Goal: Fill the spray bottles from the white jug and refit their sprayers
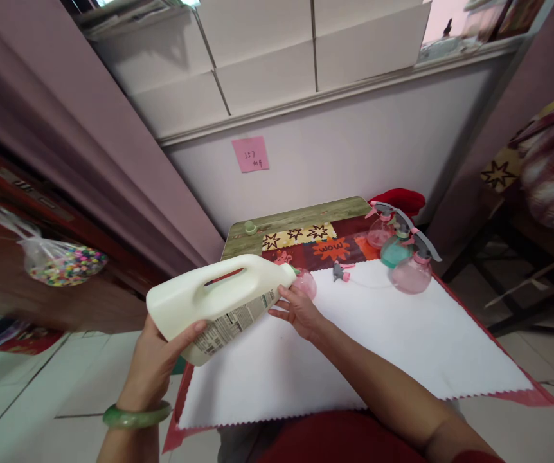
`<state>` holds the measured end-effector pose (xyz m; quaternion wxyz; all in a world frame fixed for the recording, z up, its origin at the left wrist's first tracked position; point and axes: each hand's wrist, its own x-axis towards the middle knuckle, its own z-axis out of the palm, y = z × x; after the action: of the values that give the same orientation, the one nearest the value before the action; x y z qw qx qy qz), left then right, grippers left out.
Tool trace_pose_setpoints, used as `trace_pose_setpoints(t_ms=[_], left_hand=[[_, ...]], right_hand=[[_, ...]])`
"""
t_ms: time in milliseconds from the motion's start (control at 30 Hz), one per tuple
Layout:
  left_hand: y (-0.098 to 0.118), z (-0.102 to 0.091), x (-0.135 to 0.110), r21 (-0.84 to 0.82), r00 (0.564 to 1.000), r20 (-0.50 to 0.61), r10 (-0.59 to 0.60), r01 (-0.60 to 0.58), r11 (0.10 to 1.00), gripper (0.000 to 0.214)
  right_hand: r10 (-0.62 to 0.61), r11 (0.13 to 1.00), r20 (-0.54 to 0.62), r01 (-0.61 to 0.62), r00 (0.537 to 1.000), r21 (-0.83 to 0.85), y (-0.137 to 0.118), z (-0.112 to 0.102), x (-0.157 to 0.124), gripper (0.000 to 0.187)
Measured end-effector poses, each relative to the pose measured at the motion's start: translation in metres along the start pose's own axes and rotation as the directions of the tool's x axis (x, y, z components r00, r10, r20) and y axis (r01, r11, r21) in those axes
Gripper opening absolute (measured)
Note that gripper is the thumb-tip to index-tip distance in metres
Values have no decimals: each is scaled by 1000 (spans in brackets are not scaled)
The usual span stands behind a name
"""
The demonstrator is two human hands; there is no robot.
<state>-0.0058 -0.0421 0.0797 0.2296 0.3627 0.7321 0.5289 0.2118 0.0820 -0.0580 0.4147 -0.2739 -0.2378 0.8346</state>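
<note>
A cream plastic detergent jug with a hollow handle and a printed label is tilted over the table, its neck pointing right. My left hand, a green bangle on its wrist, is closed around the jug's base. At the neck end, my right hand has its thumb and fingers against the jug, holding it from below. The jug's mouth meets the top of a round, clear pink bottle, partly hidden behind the jug and hand. Whether liquid is flowing cannot be made out. A grey-and-pink spray head lies to the right.
Two pink spray bottles and a teal spray bottle stand at the table's right. A small green cap rests at the far left. White cloth covers the near tabletop. A bag of colourful beads hangs at left.
</note>
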Motion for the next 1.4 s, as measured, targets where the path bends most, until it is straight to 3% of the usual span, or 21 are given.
trace_pose_setpoints(t_ms=[467,1400], left_hand=[[2,2,-1,-24,1000,7,6,-6,1000,89],[3,2,0,-4,1000,-12,-6,6,1000,97]], right_hand=[[0,1000,10,0,1000,19,2,-1,2,57],[-2,1000,5,2,1000,26,1,-1,1,57]])
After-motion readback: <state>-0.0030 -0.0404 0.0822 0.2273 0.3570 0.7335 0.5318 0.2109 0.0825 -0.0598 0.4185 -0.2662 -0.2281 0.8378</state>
